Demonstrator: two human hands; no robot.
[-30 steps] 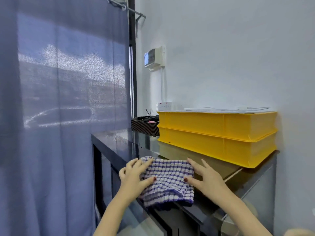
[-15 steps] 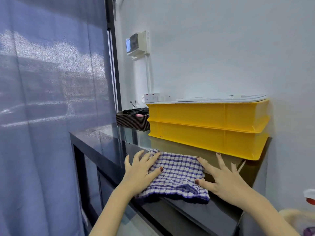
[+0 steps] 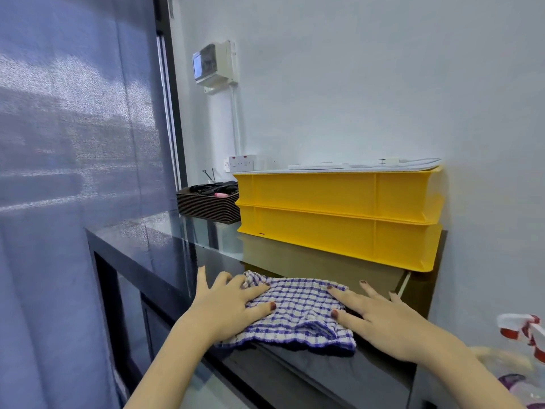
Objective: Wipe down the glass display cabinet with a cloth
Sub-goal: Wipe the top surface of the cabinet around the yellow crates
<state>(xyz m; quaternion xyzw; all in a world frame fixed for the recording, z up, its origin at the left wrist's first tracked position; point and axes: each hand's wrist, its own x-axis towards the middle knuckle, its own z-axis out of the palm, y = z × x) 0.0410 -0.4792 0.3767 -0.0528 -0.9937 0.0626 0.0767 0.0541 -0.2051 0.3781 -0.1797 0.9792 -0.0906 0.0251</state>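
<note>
A blue-and-white checked cloth (image 3: 298,311) lies bunched on the dark glass top of the display cabinet (image 3: 165,255), near its front edge. My left hand (image 3: 227,305) presses flat on the cloth's left side, fingers spread, thumb on the fabric. My right hand (image 3: 380,317) presses flat on its right side, with the outer fingers resting on the glass. Neither hand grips the cloth; both lie on top of it.
Two stacked yellow crates (image 3: 339,214) stand on the cabinet top against the white wall, just behind the cloth. A dark tray stack (image 3: 206,206) with small items sits beyond them. A spray bottle (image 3: 525,332) shows at the lower right. A blue curtain (image 3: 67,172) hangs left.
The view has shifted left and closer. Both hands have slid the cloth a little along the glass top, spreading it wider between them.
</note>
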